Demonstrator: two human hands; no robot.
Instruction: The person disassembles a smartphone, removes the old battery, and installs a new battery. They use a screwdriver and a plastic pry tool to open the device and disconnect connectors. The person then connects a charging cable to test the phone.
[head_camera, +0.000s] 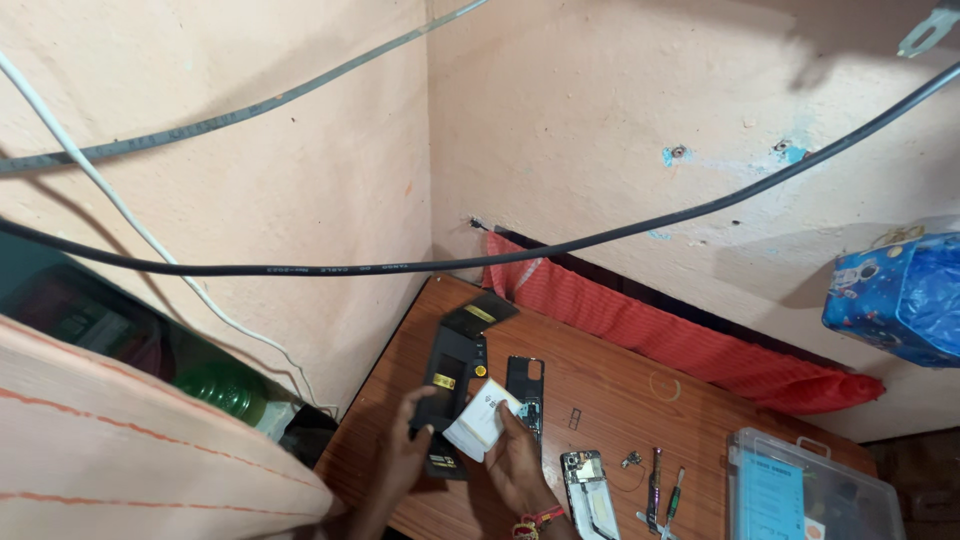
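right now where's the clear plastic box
In the head view the clear plastic box sits at the table's far right edge, lower right of the picture, just right of the tweezers and screwdriver and below the red cloth.

Warm, fairly bright light falls from above on the peach wall (600, 110), which looks evenly lit and a little washed out. The cables (620, 232) throw soft, broad shadows across it. The desk (600, 390) is dimmer, and my hands (460, 455) look dark and slightly blurred. At the near left, the striped cloth (120, 440) is out of focus, and lines bend towards the edges.
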